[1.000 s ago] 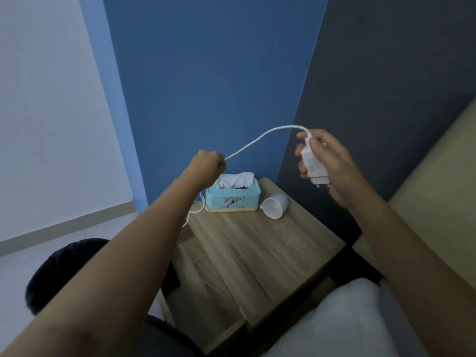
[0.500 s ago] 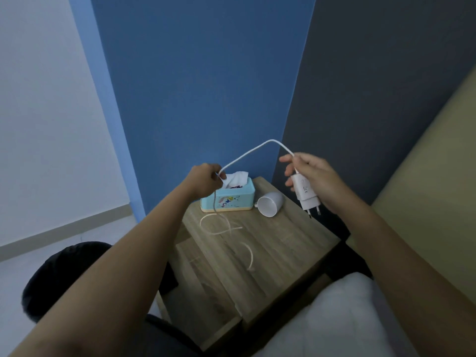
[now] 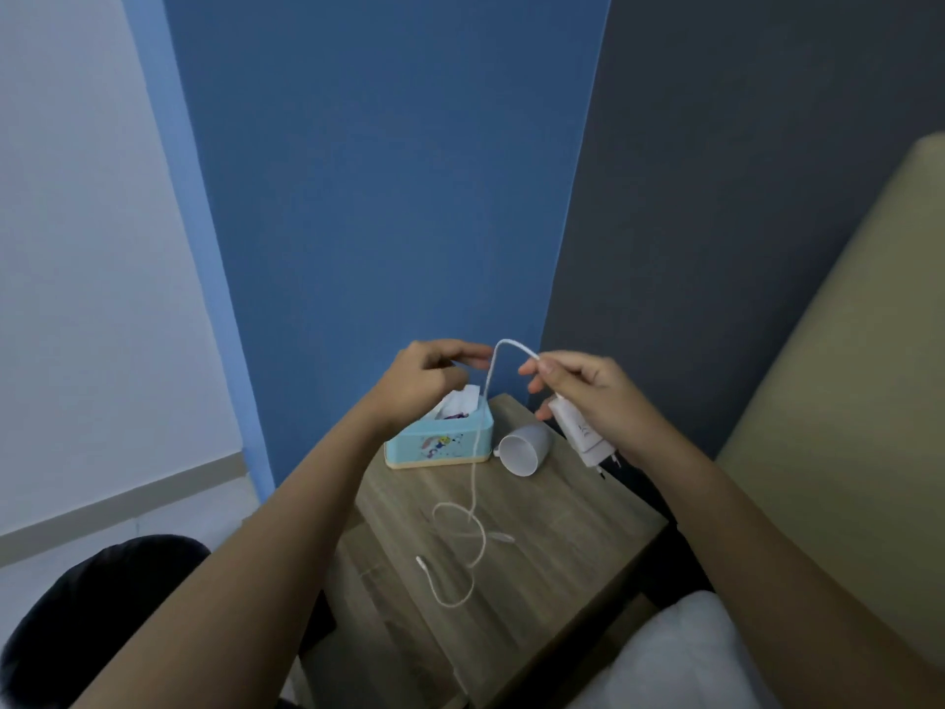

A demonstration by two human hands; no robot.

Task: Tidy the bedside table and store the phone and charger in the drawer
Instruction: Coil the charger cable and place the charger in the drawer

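My right hand (image 3: 598,396) grips the white charger plug (image 3: 578,432), pins pointing down, above the back right of the wooden bedside table (image 3: 572,534). Its white cable (image 3: 478,452) arcs up from that hand, drops past the tissue box and lies in loose loops on the tabletop. My left hand (image 3: 429,371) is close beside the arc, index fingertip at the cable. Whether it pinches the cable is unclear. No phone is in view.
A turquoise tissue box (image 3: 440,445) and a white cup (image 3: 524,452) lying on its side sit at the back of the table. A lower wooden ledge (image 3: 373,616) adjoins the table's left. Beige headboard (image 3: 844,401) and white bedding (image 3: 685,657) on the right; dark object (image 3: 76,616) lower left.
Both hands have come down and closer together. My left hand has travelled along the cable toward my right hand, and more cable has dropped in loops onto the table.
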